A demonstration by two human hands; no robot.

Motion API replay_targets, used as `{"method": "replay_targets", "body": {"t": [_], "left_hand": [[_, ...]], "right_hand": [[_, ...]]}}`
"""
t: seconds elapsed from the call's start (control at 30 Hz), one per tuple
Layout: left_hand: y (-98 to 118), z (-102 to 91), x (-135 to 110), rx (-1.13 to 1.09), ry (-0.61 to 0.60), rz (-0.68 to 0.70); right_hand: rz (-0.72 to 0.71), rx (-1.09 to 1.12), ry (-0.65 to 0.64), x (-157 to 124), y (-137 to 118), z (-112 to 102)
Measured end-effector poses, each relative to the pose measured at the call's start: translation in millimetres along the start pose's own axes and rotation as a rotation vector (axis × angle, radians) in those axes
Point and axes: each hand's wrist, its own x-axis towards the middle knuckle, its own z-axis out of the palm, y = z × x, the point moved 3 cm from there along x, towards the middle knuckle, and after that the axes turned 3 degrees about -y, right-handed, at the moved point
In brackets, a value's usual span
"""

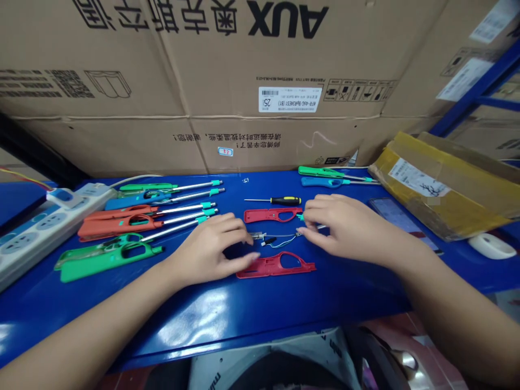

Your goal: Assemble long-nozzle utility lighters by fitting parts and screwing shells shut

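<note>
Between my hands lie the inner parts of a gas lighter. My left hand (223,244) is curled over a clear fuel tank (257,235), whose end shows past the fingertips. A thin gas tube (280,235) runs from it to my right hand (345,225), which pinches the tube's far end by a metal rod, mostly hidden by the fingers. Below the tube lies a black igniter (268,241) with thin wires. One red lighter shell half (272,215) lies behind these parts. The other red shell half (280,265) lies in front, close to my left thumb.
A screwdriver (284,200) lies behind the red shells. Several coloured lighters (122,222) and a power strip (52,227) are at left. At right are more lighters (325,176), a phone (402,222), a taped box (439,184) and a white mouse (491,246). A large carton (195,81) stands behind.
</note>
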Motion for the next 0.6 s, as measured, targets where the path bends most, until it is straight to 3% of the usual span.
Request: {"method": "replay_targets", "body": {"t": [0.1,0.23,0.37,0.6], "left_hand": [[7,2.5,-1,0.057,-0.121,0.042],[10,6.3,0,0.052,-0.199,0.051],[10,7.7,1,0.030,-0.186,0.062],[8,9.4,0,0.004,-0.098,0.073]], "right_hand": [[-0.024,0.037,-0.096,4,2,15],[-0.085,0.320,-0.154,10,23,41],[-0.081,0.437,-0.146,12,29,51],[-0.207,0.386,-0.006,19,6,57]]}}
